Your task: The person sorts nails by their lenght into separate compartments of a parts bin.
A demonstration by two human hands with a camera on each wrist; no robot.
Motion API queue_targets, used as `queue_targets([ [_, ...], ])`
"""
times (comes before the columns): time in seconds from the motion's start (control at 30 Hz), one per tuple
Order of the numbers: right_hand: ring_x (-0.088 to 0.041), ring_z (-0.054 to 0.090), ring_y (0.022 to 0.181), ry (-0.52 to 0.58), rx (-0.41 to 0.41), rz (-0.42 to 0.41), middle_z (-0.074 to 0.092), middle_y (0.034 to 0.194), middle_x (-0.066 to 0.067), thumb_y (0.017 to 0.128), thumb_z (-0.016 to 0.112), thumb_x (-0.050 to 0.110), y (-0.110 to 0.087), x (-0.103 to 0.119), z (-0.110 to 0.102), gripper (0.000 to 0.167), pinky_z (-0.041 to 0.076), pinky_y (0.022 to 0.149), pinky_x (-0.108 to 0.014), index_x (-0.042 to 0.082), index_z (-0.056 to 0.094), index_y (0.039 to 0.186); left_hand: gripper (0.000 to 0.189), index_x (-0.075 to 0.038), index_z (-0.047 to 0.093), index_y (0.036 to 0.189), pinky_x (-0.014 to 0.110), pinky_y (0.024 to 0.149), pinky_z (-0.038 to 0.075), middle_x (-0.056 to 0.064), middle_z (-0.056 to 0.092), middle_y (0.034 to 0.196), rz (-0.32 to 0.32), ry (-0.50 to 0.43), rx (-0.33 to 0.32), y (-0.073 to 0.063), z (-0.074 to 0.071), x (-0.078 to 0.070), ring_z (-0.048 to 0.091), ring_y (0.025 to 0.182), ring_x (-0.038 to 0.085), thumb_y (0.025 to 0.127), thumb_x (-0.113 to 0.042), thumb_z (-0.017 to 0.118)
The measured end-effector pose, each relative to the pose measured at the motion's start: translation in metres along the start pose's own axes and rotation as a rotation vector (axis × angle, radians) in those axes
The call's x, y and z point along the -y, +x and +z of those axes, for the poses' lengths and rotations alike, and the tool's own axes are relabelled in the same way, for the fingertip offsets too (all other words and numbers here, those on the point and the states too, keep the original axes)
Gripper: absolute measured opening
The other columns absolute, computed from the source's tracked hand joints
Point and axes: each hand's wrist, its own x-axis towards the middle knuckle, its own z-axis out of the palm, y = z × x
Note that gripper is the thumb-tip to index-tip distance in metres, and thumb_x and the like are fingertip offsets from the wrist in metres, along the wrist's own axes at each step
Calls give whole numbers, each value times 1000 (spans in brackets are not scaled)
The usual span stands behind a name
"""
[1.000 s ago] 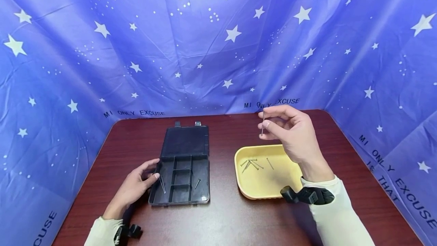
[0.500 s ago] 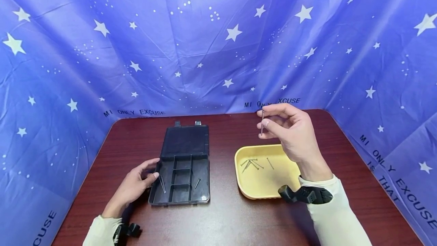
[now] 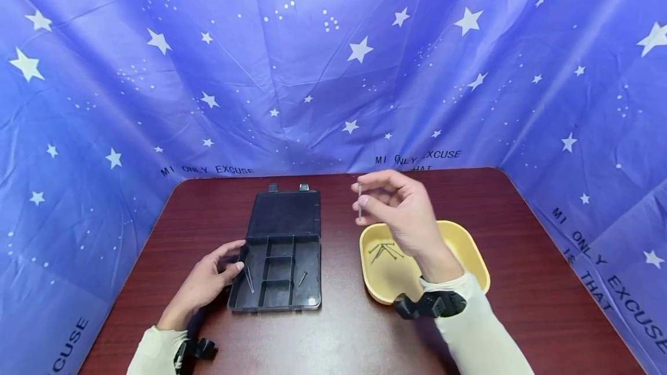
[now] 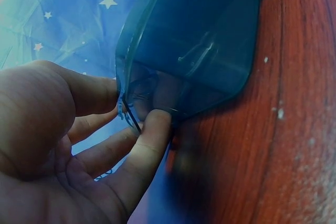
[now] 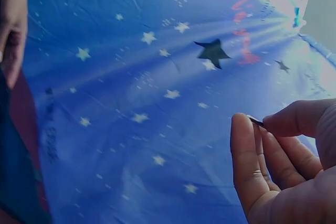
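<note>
A slim grey nail [image 3: 359,206] stands nearly upright between the thumb and fingertips of my right hand [image 3: 411,221], above the tray's far left rim. In the right wrist view the same nail [image 5: 256,122] shows only a short end between the fingertips. My left hand [image 3: 205,279] grips the left wall of a black compartment box [image 3: 278,269], its lid laid back, thumb at the rim. Two nails [image 3: 249,280] lie in the box's long left compartment, one nail [image 3: 303,278] in the right one. A yellow tray [image 3: 478,256] holds several more nails [image 3: 385,252]; my right wrist hides part of it.
The box's raised latches [image 3: 304,187] point to the far edge of the dark red wooden table [image 3: 333,340]. A blue star-printed cloth [image 3: 292,74] hangs around the back and sides. Black wrist cameras [image 3: 429,305] sit on both sleeves.
My right hand has moved left with the nail, from over the tray's middle toward the box, and slightly lower. The left hand and the box keep their place.
</note>
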Motion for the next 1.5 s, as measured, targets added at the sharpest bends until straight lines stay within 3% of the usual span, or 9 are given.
queue_targets([
  [0.13,-16,76,81,9,7,75,78,105,-4,90,68,-17,2,-18,19,38,65,65,-35,14,76,111,54,-13,52,154,28,72,60,23,62,144,0,0,2,-1,2,0,70,99,20,103,-13,70],
  [0.2,-15,76,81,24,14,96,78,105,-4,89,68,-16,3,-26,28,35,64,65,-34,10,75,112,54,-13,52,154,28,72,60,23,62,144,2,-5,2,-1,3,-1,70,98,20,103,-13,70],
  [0.37,-12,75,81,41,36,150,77,107,-7,89,68,-15,3,-48,49,36,64,64,-33,-16,62,125,54,-13,52,155,28,75,61,24,60,145,-6,-18,3,-1,2,-3,71,103,23,104,-13,69],
  [0.43,-12,75,81,48,39,179,75,109,-12,90,68,-15,2,-57,58,40,64,64,-32,-20,57,128,54,-13,51,155,28,75,61,24,60,146,-9,-15,3,-1,1,-3,71,106,25,104,-14,69],
  [0.73,-8,72,81,62,118,287,66,117,-30,90,67,-16,-2,-103,101,40,64,66,-31,-18,60,129,53,-12,51,155,28,74,61,26,60,144,-4,-28,5,1,-1,1,70,106,26,104,-12,68],
  [1.0,-15,71,71,-40,98,415,73,109,-23,86,72,-15,2,-147,132,34,65,69,-32,-8,72,119,54,-11,50,155,31,77,62,27,60,144,19,-56,29,1,-1,2,71,110,29,104,-13,68],
  [1.13,-11,70,67,-95,74,479,74,109,-24,85,74,-14,4,-170,141,33,64,68,-31,-8,73,117,55,-11,48,156,31,77,62,26,60,144,19,-61,39,2,-2,3,70,108,25,105,-13,68],
  [1.23,-10,71,67,-168,62,511,76,103,-16,84,75,-13,5,-184,145,32,64,66,-31,-6,75,116,55,-12,47,157,32,78,63,26,59,145,11,-70,45,2,-3,3,70,108,25,105,-13,67],
  [1.5,-14,74,68,-228,30,560,75,91,-11,82,78,-12,3,-195,145,29,64,65,-31,-6,76,110,55,-12,47,157,31,77,62,26,59,146,11,-70,53,2,-3,3,70,105,21,106,-13,66],
])
